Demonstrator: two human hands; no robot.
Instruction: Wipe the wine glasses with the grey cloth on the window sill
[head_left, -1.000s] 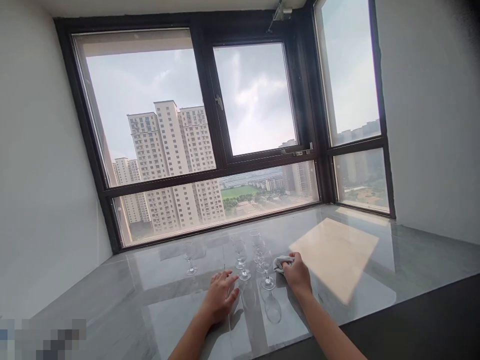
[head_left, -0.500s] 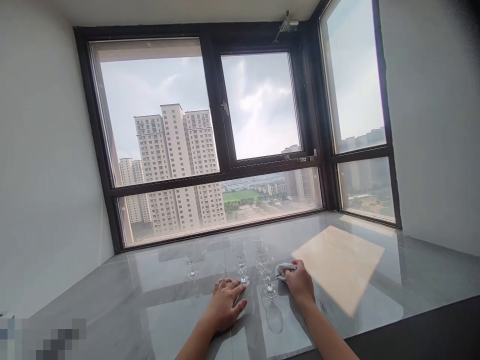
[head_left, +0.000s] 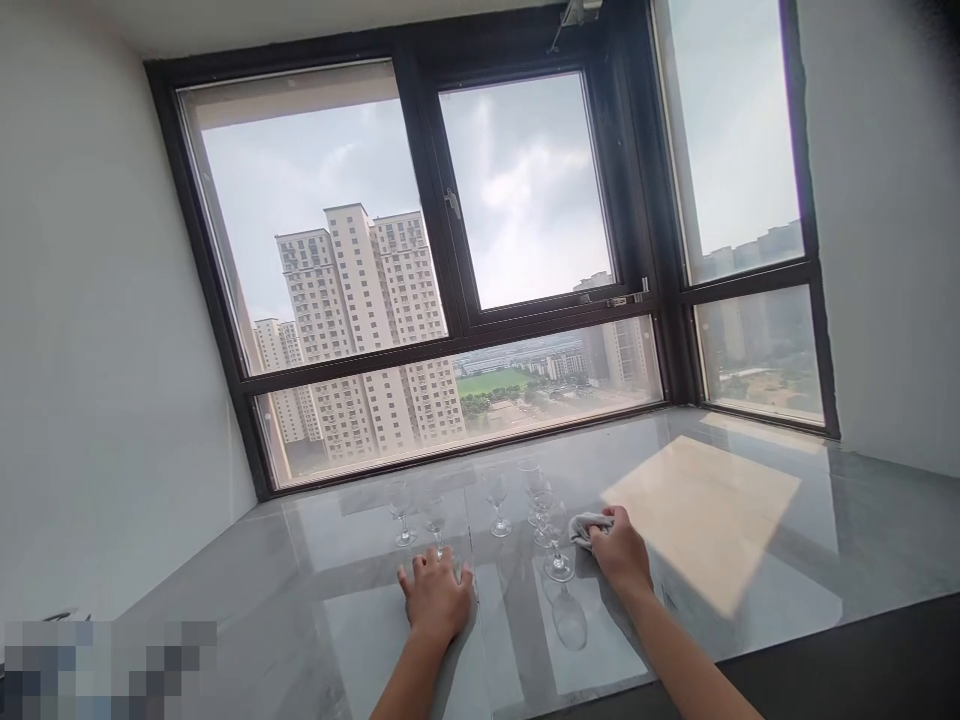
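Several clear stemmed wine glasses stand upright on the shiny grey tiled sill. My left hand is at the foot of one wine glass, its bent fingers spread about the base and partly hiding it. Close to its left is another glass. A third glass stands alone to the right of my left hand. My right hand pinches a crumpled light grey cloth resting on the sill. Just left of the cloth is the front glass, with more glasses grouped behind it.
The tiled sill runs back to a dark-framed corner window. White walls flank it on both sides. A bright sunlit patch lies right of my right hand. The sill's dark front edge shows at lower right.
My left hand has moved left and slid one wine glass away from the middle, beside the leftmost one. My right hand still holds the cloth. The view has shifted slightly.
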